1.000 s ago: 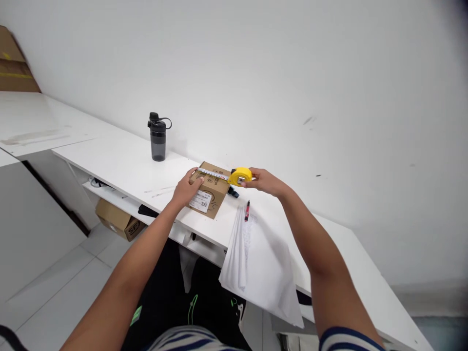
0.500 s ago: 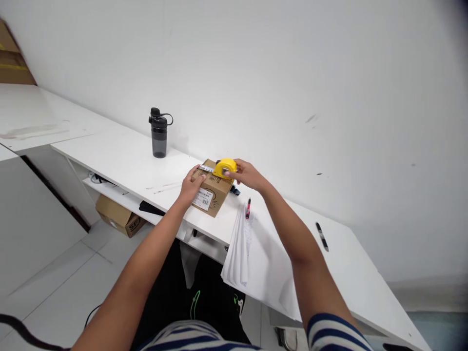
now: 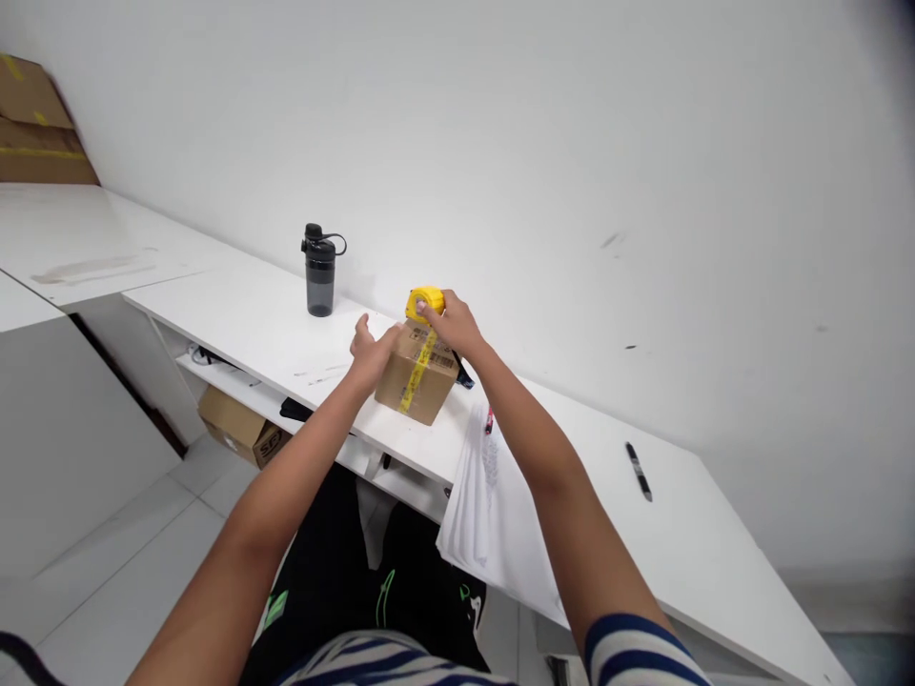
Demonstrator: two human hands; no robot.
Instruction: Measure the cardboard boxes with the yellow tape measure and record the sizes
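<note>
A small brown cardboard box (image 3: 409, 379) with a strip of yellow tape down its side stands on the white desk (image 3: 268, 329). My right hand (image 3: 456, 324) grips a yellow tape measure (image 3: 424, 304) over the box's back top edge; no blade shows outside its case. At the box's upper left is my left hand (image 3: 373, 354), its thumb and fingers spread apart. Its thumb tip is close to the box's top edge, and I cannot tell whether it touches. A dark object (image 3: 463, 373) lies partly hidden behind the box's right side.
A dark water bottle (image 3: 320, 276) stands near the wall. White papers (image 3: 493, 514) lie right of the box, with a red pen (image 3: 489, 420) partly behind my right arm. Farther right is a black pen (image 3: 639, 471). An open carton (image 3: 239, 426) sits below the desk.
The box has been turned, so its yellow-taped side now faces me instead of the white label. The tape measure's blade no longer shows. My left hand has opened away from the box.
</note>
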